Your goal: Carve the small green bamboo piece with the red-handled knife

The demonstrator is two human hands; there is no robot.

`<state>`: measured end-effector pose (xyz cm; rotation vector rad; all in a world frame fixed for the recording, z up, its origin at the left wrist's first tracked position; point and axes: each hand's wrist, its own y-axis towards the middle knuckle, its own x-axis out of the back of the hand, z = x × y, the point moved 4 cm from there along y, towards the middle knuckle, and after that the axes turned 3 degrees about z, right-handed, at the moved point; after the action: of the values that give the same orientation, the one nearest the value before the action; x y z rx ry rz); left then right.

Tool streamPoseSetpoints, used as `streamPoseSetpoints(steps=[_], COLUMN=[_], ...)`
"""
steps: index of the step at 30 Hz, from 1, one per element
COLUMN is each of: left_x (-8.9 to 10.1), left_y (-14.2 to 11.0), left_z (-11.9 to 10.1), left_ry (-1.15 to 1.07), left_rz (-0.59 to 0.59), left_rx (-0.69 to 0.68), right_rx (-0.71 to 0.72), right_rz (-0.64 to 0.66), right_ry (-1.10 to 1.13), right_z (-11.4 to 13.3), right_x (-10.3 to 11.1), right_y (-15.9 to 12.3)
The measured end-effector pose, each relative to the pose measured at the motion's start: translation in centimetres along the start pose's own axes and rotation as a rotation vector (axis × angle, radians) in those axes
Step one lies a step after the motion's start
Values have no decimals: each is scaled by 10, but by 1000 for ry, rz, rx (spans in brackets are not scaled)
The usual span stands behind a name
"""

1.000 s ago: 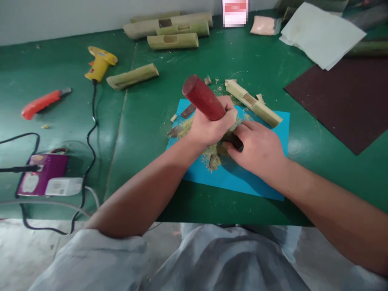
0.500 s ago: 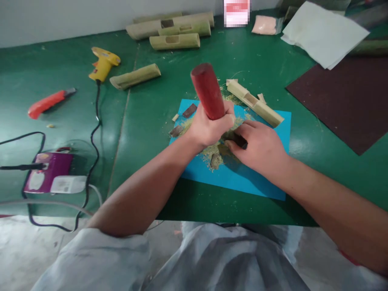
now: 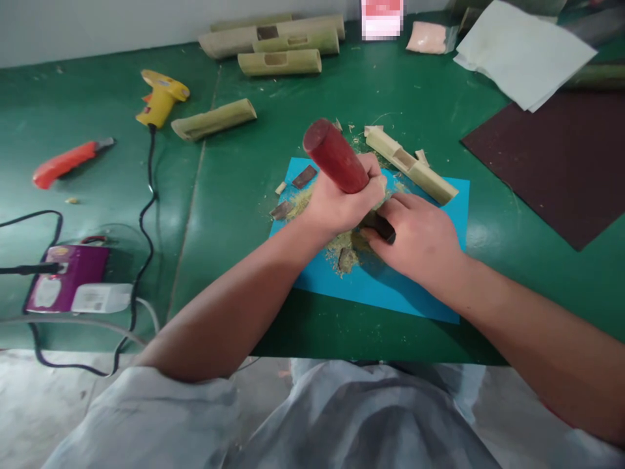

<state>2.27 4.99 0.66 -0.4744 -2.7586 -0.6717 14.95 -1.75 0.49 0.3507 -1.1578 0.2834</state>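
Left hand: the left hand [image 3: 342,202] is closed around a red handle [image 3: 336,156] in the centre of the frame; the handle leans to the upper left, its lower end hidden by the fingers.
Right hand: the right hand [image 3: 420,231] is curled just beside it, thumb and fingers nearly together on a dark piece [image 3: 379,228] in the centre of the frame, partly covered.
Blue sheet: the blue sheet [image 3: 432,301] lies under both hands, on the green tabletop [image 3: 283,117].
Shavings: pale shavings [image 3: 334,247] are strewn below the hands; 2 brown chips [image 3: 304,176] lie towards the sheet's left edge.
Notched bamboo: a notched bamboo tube [image 3: 424,174] slants right of centre, its lower end over the sheet.
Upper centre: 4 bamboo tubes [image 3: 280,65] lie close together.
Upper left: a yellow glue gun [image 3: 159,104] with a black cord, near a single bamboo tube [image 3: 215,121].
Left edge: a red knife [image 3: 66,164] above a purple box [image 3: 71,280].
Upper right: white paper [image 3: 522,55] overlaps a dark brown sheet [image 3: 551,163]; a pink packet [image 3: 426,38] lies left of the paper.
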Motion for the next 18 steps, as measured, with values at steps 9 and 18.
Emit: streamPoseSetpoints(steps=[9, 18], left_x=[1, 0], left_y=[-2, 6], left_z=[-5, -7], left_ry=[-61, -235], left_rz=[-45, -179], left_rx=[138, 335], right_rx=[36, 20], right_rz=[18, 5], right_ry=[21, -99], right_z=[-2, 1], right_x=[0, 2], right_y=[1, 1])
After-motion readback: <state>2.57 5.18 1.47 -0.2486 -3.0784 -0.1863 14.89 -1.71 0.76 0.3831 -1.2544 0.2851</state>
